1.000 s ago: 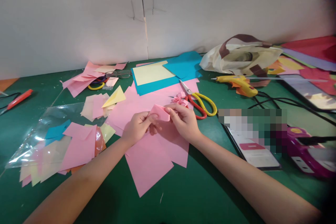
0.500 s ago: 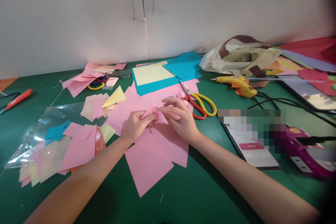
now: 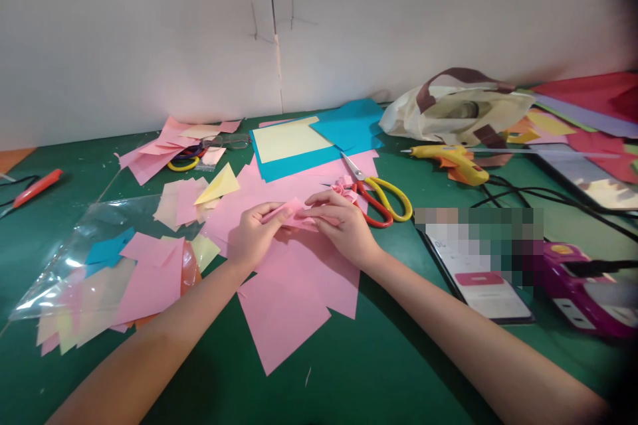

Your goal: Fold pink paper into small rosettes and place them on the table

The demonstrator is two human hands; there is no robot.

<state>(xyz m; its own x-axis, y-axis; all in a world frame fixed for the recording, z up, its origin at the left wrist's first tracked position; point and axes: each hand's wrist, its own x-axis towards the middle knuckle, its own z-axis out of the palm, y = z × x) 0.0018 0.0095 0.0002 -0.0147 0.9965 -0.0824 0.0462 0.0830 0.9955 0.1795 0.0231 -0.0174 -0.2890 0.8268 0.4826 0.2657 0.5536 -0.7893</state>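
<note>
- Green table (image 3: pixel 209 358): supports the papers.
- Pink sheets (image 3: pixel 289 305): underneath, reaching six o'clock.
- Scissors (image 3: pixel 361 176): three o'clock, handles nearest, seemingly for easy reach.
- Left hand (image 3: pixel 256 232): nine o'clock, pinching the folded paper (image 3: pixel 296 203), probably steadying it.
- Right hand (image 3: pixel 349 229): grips its three-o'clock end, perhaps controlling the fold.
- That folded paper: clock's centre.

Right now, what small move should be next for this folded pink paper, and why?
Perhaps press the pink paper flatter with the right hand: the left hand pinches it, the right touches it, and it looks bent, not flat.
</note>
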